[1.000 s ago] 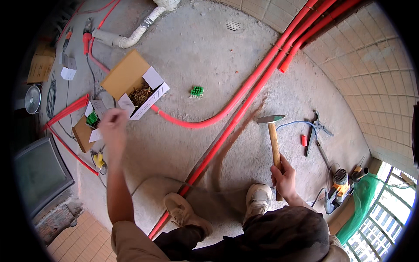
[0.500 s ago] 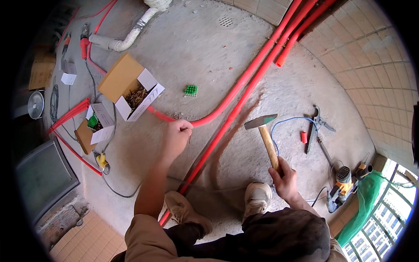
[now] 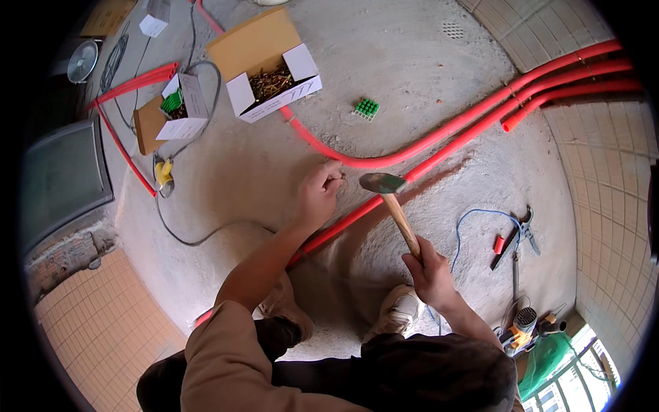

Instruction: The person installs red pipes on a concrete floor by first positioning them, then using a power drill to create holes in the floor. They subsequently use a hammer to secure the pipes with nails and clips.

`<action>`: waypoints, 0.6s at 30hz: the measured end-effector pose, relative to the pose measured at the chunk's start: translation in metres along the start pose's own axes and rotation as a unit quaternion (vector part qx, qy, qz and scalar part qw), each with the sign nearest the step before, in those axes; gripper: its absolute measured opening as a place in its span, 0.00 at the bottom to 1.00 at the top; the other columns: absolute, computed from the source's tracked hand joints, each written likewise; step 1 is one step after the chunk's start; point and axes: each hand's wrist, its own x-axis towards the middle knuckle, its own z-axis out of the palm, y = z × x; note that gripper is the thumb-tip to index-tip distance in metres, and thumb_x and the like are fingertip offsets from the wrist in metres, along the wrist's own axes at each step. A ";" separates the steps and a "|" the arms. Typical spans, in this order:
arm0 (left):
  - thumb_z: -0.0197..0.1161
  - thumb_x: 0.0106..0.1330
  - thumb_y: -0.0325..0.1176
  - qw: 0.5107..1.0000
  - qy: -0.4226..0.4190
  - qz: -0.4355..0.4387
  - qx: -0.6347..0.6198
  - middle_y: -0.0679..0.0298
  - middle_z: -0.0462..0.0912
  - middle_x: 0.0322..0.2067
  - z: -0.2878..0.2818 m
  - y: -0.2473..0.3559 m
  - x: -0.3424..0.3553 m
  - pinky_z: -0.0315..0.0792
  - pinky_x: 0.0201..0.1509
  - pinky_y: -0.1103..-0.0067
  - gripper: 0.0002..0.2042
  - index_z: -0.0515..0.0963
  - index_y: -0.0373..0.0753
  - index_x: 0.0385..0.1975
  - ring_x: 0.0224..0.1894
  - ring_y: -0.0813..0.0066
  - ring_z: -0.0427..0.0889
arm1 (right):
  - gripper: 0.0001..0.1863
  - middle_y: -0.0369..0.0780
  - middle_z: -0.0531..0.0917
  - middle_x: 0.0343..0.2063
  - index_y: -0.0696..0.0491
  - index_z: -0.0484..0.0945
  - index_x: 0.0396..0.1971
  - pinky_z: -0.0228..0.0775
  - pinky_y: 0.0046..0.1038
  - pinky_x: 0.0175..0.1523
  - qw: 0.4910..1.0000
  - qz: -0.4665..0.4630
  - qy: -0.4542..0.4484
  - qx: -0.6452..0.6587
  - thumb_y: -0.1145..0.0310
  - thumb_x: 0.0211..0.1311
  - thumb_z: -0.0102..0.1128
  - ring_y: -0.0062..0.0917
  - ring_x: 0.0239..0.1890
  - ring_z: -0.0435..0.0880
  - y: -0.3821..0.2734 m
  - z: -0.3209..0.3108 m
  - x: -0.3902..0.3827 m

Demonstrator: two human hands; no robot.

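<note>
My left hand (image 3: pixel 320 193) is pinched on a small thin fastener (image 3: pixel 342 177), just below the curved red pipe (image 3: pixel 371 162) on the rough concrete floor (image 3: pixel 240 178); its exact shape is unclear. My right hand (image 3: pixel 429 273) grips the wooden handle of a hammer (image 3: pixel 400 223), whose greenish metal head (image 3: pixel 382 182) is raised beside my left fingertips, over the straighter red pipe (image 3: pixel 343 223). An open carton of metal fasteners (image 3: pixel 268 84) lies beyond my hands, a small green plastic block (image 3: pixel 366 108) to its right. A second carton (image 3: pixel 182 126) holding green pieces lies further left.
A blue cable (image 3: pixel 473 211), pliers (image 3: pixel 527 230), short red pipe piece (image 3: pixel 499 244) and power tool (image 3: pixel 522 329) lie right, near a tiled wall (image 3: pixel 597 192). Left are red pipe lengths (image 3: pixel 130 84), a loose cord (image 3: pixel 192 242) and dark framed panel (image 3: pixel 65 178). My shoes (image 3: pixel 401 309) straddle the pipe.
My left hand has moved from the carton side toward the middle, by the pipes. The hammer head has shifted left toward it. The view has turned, shifting the floor and pipes in frame.
</note>
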 end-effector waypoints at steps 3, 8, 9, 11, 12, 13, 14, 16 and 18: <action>0.60 0.60 0.12 0.998 0.027 -0.047 -0.018 0.61 0.84 0.36 0.006 0.000 -0.002 0.77 0.40 0.80 0.19 0.76 0.34 0.50 0.34 0.77 0.83 | 0.19 0.53 0.83 0.34 0.56 0.71 0.55 0.76 0.46 0.35 0.997 -0.061 0.003 -0.040 0.68 0.68 0.62 0.53 0.34 0.84 0.004 0.011 0.020; 0.61 0.61 0.15 0.999 0.040 -0.022 0.003 0.61 0.83 0.34 0.005 -0.001 -0.001 0.76 0.40 0.80 0.21 0.72 0.36 0.54 0.34 0.77 0.83 | 0.17 0.51 0.83 0.35 0.55 0.71 0.54 0.76 0.47 0.33 0.990 -0.135 0.019 -0.032 0.69 0.68 0.60 0.52 0.32 0.84 0.000 0.016 0.024; 0.61 0.61 0.16 0.999 0.040 -0.016 0.007 0.61 0.83 0.34 0.003 -0.002 -0.003 0.76 0.40 0.80 0.21 0.72 0.36 0.54 0.34 0.76 0.82 | 0.17 0.51 0.83 0.34 0.55 0.71 0.54 0.76 0.47 0.32 0.990 -0.131 0.013 -0.055 0.70 0.68 0.60 0.52 0.31 0.84 0.001 0.021 0.026; 0.62 0.61 0.17 0.999 0.033 -0.019 0.002 0.61 0.83 0.34 0.008 -0.006 -0.004 0.76 0.40 0.79 0.21 0.71 0.37 0.54 0.35 0.76 0.82 | 0.17 0.50 0.84 0.34 0.55 0.71 0.53 0.76 0.47 0.31 0.986 -0.124 0.013 -0.110 0.71 0.67 0.60 0.51 0.30 0.84 0.010 0.030 0.036; 0.62 0.60 0.17 0.999 0.026 -0.032 -0.002 0.61 0.83 0.35 0.010 -0.011 -0.006 0.75 0.40 0.79 0.21 0.71 0.37 0.54 0.35 0.75 0.82 | 0.16 0.50 0.84 0.34 0.54 0.70 0.53 0.77 0.46 0.31 0.985 -0.091 -0.018 -0.144 0.71 0.67 0.60 0.50 0.30 0.84 0.022 0.035 0.040; 0.63 0.60 0.17 0.999 0.019 -0.043 -0.001 0.61 0.83 0.35 0.007 -0.012 -0.005 0.75 0.40 0.78 0.22 0.70 0.37 0.55 0.36 0.75 0.82 | 0.16 0.51 0.83 0.34 0.54 0.70 0.53 0.77 0.46 0.31 0.985 -0.114 -0.006 -0.130 0.71 0.68 0.59 0.50 0.30 0.84 0.020 0.035 0.041; 0.63 0.59 0.17 0.999 0.019 -0.021 0.017 0.61 0.83 0.35 0.006 -0.012 -0.004 0.75 0.40 0.78 0.23 0.70 0.37 0.55 0.35 0.74 0.82 | 0.16 0.51 0.83 0.34 0.54 0.70 0.54 0.77 0.47 0.31 0.984 -0.135 0.007 -0.115 0.70 0.68 0.59 0.50 0.30 0.84 0.017 0.035 0.041; 0.63 0.57 0.16 0.998 0.017 0.025 0.051 0.62 0.82 0.34 0.005 -0.012 -0.002 0.75 0.40 0.76 0.24 0.70 0.38 0.55 0.34 0.73 0.81 | 0.16 0.52 0.83 0.34 0.54 0.70 0.54 0.77 0.47 0.31 0.980 -0.167 0.026 -0.101 0.70 0.68 0.58 0.51 0.30 0.84 0.015 0.035 0.040; 0.62 0.57 0.15 0.999 0.014 0.022 0.028 0.62 0.81 0.34 0.002 -0.011 -0.001 0.75 0.39 0.75 0.25 0.69 0.38 0.55 0.34 0.71 0.81 | 0.16 0.52 0.83 0.34 0.54 0.70 0.54 0.76 0.47 0.31 0.976 -0.188 0.041 -0.100 0.70 0.68 0.58 0.51 0.30 0.84 0.017 0.037 0.036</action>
